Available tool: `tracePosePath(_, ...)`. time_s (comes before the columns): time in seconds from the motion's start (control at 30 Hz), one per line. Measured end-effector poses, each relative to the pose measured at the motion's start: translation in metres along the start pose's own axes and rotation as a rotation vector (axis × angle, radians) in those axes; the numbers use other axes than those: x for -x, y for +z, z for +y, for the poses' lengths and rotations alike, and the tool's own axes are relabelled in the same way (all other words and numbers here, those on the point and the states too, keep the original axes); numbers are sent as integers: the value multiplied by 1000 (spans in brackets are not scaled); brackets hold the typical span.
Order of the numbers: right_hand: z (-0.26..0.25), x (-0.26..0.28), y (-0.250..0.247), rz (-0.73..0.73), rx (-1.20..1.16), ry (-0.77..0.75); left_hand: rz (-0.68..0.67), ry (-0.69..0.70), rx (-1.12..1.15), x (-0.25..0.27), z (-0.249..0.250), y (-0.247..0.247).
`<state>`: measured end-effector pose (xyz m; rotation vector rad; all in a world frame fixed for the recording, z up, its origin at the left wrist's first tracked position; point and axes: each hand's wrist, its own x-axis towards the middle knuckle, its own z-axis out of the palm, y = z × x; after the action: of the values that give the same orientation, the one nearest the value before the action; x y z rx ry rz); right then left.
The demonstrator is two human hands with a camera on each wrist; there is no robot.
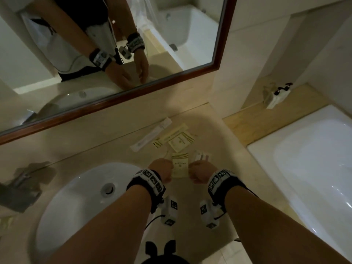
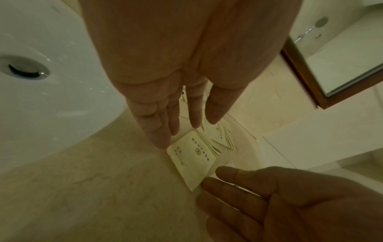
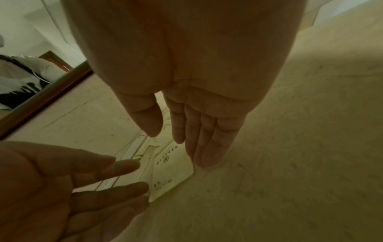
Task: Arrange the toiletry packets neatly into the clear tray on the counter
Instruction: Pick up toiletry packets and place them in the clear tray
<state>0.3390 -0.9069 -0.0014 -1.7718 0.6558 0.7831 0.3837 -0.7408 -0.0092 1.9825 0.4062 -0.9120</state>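
Observation:
A pale yellow toiletry packet lies flat on the beige counter, right of the sink. My left hand has straight fingers, and its fingertips touch the packet's left edge. On the packet's other side, my right hand also has straight fingers against the edge. More packets and a long white wrapped one lie farther back. A small pale thing sits beside my right hand. I cannot make out a clear tray plainly.
The white sink basin with its tap is on the left. A wood-framed mirror hangs behind the counter. To the right lies a white bathtub, with small bottles on its ledge.

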Motion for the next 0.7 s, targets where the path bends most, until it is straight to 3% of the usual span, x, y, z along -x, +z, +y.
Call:
tracePosePath(0.03, -2, -2, 1, 13, -30, 12, -21, -22, -8, -2, 1, -1)
tracePosePath(0.07, -3, -5, 1, 23, -68, 12, -49, 43, -86, -8, -2, -4)
tracePosePath(0.17, -4, -12, 2, 40, -193, 17, -123, 49, -25, -16, -5, -5)
tracePosePath(0.27, -5, -12, 5, 42, -205, 40, -82, -26, 106, -21, -10, -5)
tracePosePath(0.43, -11, -10, 16, -23, -283, 70, -101, 53, 98, -5, -7, -19)
tracePosePath(0.7, -73, 35, 19, -32, -338, -140, -45, 193, 388, 62, 25, -65)
